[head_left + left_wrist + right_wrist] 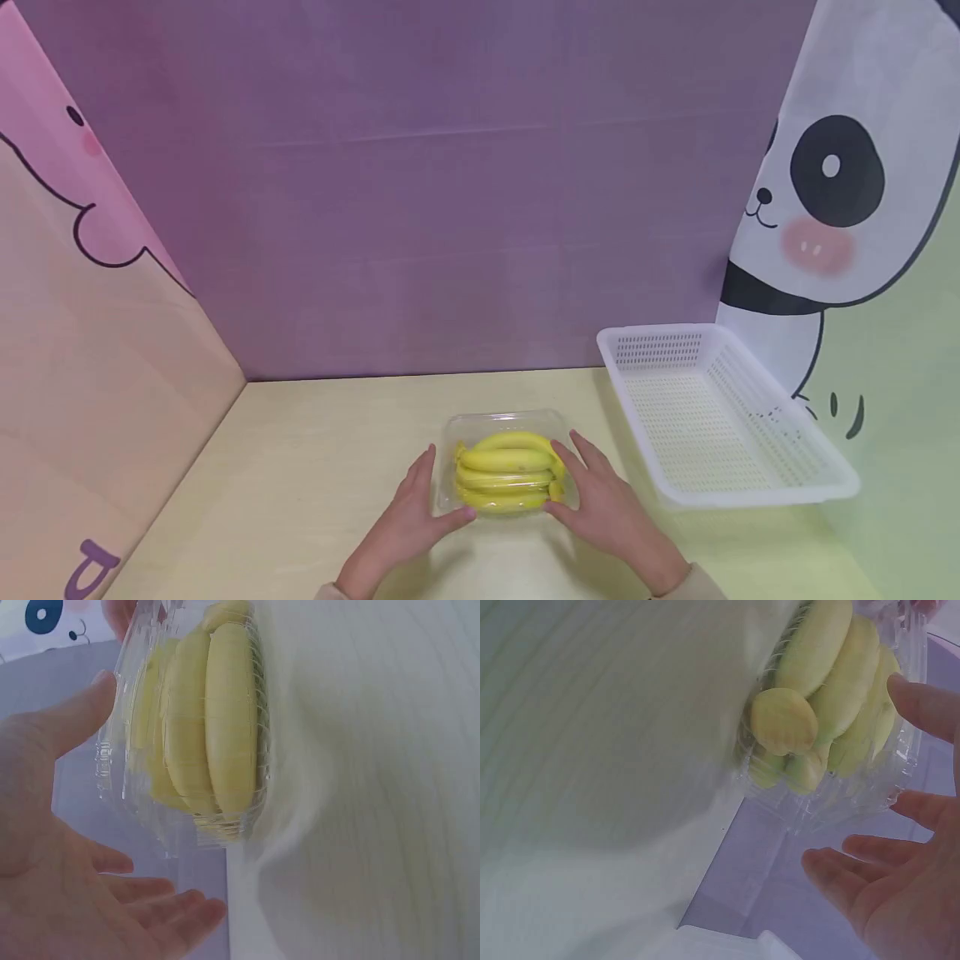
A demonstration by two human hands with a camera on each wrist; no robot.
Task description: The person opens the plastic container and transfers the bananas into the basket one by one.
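Several yellow bananas (pixel 506 467) lie inside a clear plastic box (pixel 452 425) on the pale table, in front of me. At the box's left side is my left hand (pixel 408 517), its thumb by the near left corner and its fingers spread beyond the side. My right hand (pixel 603 504) stands at the right side, with thumb and fingertips overlapping the box edge in the head view. In the left wrist view, the left thumb (pixel 82 712) is right at the lid's rim. The right fingers (pixel 840 877) are spread and apart from the box wall in the right wrist view.
A white perforated plastic basket (pixel 652 450) stands on the table to the right. Behind the table rises a purple backdrop (pixel 450 208). Side panels with cartoon animals, including a panda (pixel 900 242), flank the table (pixel 300 467).
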